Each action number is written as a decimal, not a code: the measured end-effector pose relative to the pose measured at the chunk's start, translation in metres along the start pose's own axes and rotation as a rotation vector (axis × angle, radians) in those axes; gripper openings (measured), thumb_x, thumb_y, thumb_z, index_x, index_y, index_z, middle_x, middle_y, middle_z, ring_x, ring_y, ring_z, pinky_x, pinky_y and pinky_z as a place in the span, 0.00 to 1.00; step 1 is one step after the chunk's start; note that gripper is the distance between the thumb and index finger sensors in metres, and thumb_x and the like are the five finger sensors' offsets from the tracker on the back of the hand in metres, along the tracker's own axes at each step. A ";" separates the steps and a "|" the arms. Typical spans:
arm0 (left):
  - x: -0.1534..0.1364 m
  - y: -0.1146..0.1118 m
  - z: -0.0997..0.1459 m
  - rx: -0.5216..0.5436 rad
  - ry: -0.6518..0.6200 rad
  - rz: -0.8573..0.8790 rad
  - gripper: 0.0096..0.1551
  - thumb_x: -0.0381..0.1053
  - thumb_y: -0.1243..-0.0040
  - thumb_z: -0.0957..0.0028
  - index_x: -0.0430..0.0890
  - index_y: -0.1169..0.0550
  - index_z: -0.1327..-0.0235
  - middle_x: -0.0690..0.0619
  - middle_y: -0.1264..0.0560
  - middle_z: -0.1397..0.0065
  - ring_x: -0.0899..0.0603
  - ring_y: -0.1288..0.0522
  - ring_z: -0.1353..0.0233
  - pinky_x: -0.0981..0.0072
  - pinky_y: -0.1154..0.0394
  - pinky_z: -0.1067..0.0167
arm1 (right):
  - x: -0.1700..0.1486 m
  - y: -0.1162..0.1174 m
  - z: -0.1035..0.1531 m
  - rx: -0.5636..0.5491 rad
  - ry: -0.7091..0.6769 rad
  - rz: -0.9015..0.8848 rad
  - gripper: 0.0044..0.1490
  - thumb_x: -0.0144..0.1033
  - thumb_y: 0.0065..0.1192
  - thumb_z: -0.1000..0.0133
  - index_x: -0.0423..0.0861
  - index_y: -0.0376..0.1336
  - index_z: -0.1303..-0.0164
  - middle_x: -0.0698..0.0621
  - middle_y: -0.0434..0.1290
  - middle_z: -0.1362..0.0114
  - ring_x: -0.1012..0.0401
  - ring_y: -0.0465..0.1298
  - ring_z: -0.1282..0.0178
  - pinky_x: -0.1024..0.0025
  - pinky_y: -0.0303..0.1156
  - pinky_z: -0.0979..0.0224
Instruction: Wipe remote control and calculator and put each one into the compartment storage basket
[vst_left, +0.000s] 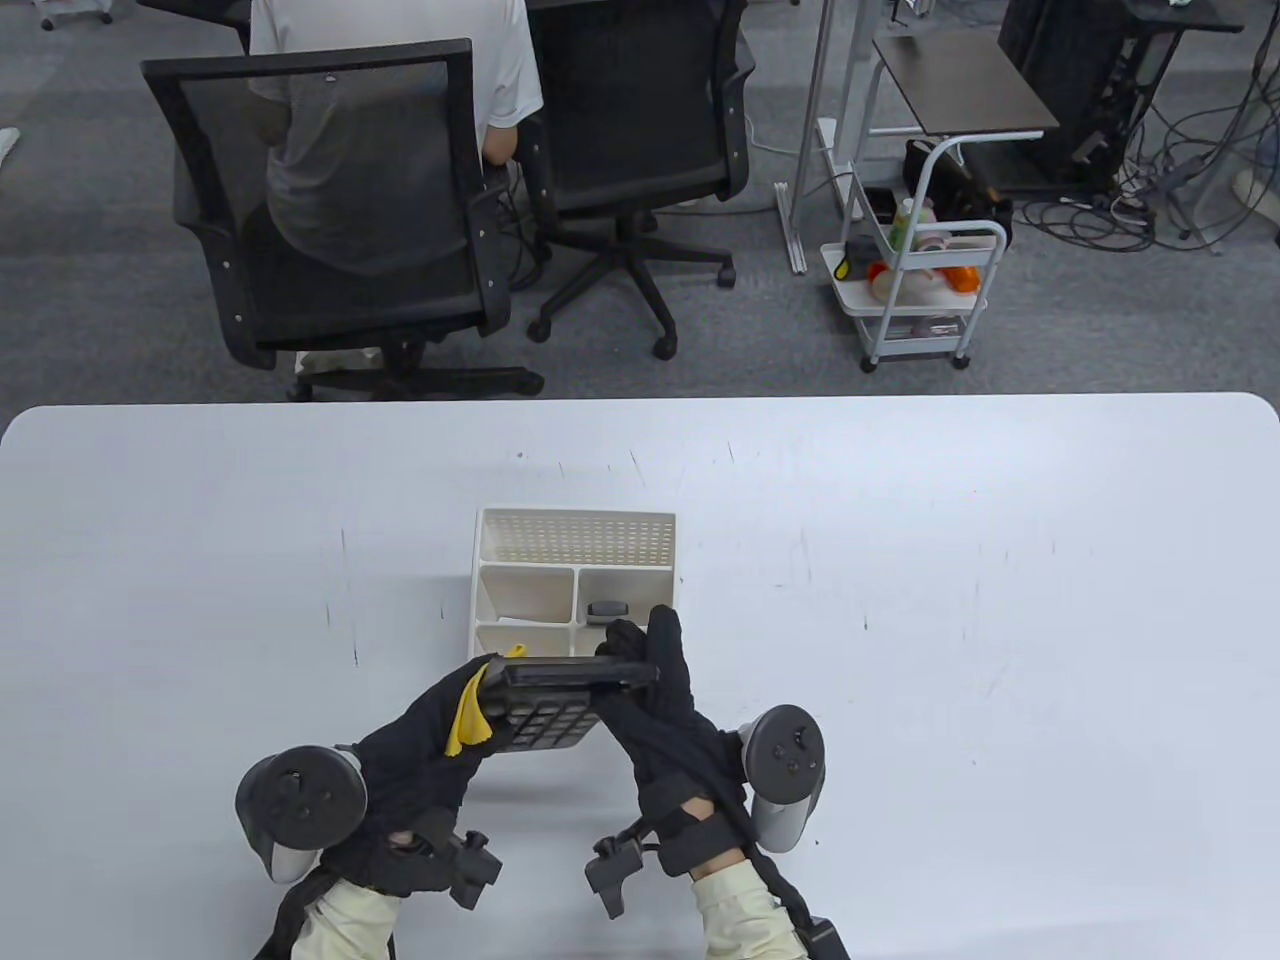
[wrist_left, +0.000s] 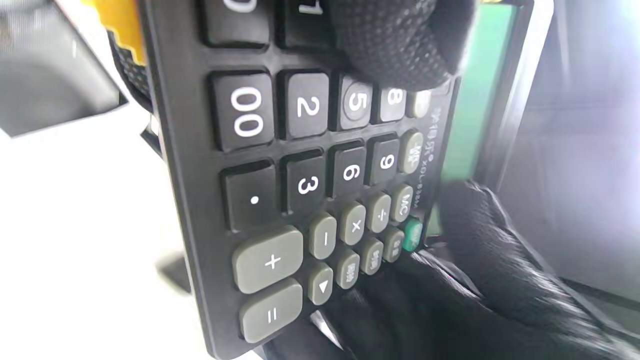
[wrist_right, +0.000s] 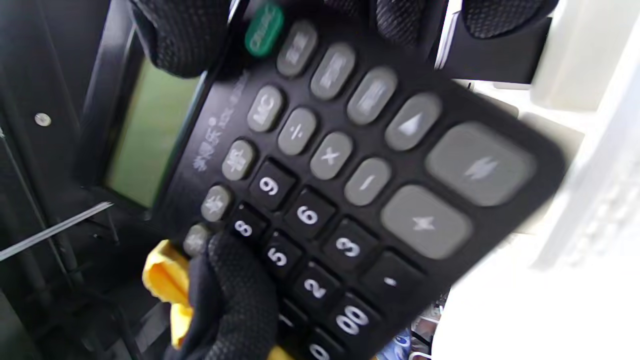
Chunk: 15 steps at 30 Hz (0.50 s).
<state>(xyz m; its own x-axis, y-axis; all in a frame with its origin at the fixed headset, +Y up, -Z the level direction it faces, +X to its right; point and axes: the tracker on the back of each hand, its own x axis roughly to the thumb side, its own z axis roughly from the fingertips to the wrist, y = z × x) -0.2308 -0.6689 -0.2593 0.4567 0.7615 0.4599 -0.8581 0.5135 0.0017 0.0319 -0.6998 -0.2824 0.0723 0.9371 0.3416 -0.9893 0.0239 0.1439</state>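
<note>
The black slab calculator with grey keys (vst_left: 560, 700) lies crosswise just before the white compartment basket (vst_left: 575, 575), both hands' fingers (vst_left: 640, 650) gripping its ends.

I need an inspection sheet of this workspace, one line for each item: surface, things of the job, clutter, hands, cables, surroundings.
Surface: white table, with faint dark scuffs.
Job's things: black calculator held above the table by both hands, near the front of the white compartment storage basket; a small dark item, perhaps the remote control, stands in the basket's right middle compartment; yellow cloth in the left hand.
Clutter: nothing seen.
Hands: left hand grips the calculator's left end and the cloth; right hand grips its right end.
Cables: nothing seen on the table; tangled cables on the floor, far right.
Surroundings: two office chairs, a seated person, a white trolley.
</note>
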 end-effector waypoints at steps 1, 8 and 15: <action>-0.002 -0.002 0.000 -0.005 0.013 0.011 0.34 0.50 0.37 0.51 0.48 0.28 0.29 0.50 0.18 0.35 0.43 0.14 0.40 0.49 0.18 0.46 | 0.000 0.000 0.000 -0.002 0.001 0.000 0.56 0.41 0.61 0.38 0.30 0.35 0.17 0.35 0.61 0.20 0.40 0.69 0.27 0.31 0.61 0.31; -0.009 -0.004 -0.001 -0.044 0.026 0.087 0.35 0.55 0.48 0.42 0.45 0.34 0.23 0.43 0.24 0.25 0.36 0.20 0.30 0.44 0.21 0.39 | 0.009 -0.002 0.001 -0.076 -0.051 0.119 0.47 0.35 0.64 0.43 0.30 0.49 0.19 0.40 0.70 0.31 0.47 0.78 0.40 0.36 0.66 0.34; -0.005 0.005 0.002 0.020 -0.045 0.102 0.33 0.58 0.54 0.41 0.48 0.33 0.23 0.44 0.29 0.20 0.33 0.27 0.24 0.41 0.26 0.33 | 0.018 0.004 0.002 -0.026 -0.129 0.297 0.47 0.32 0.65 0.45 0.31 0.50 0.18 0.39 0.70 0.31 0.45 0.76 0.40 0.34 0.64 0.33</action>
<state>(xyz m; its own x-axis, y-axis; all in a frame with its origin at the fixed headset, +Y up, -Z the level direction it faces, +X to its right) -0.2382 -0.6712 -0.2600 0.3556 0.7907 0.4984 -0.9045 0.4254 -0.0297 0.0295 -0.6830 -0.2738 -0.2061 0.8527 0.4800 -0.9724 -0.2334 -0.0028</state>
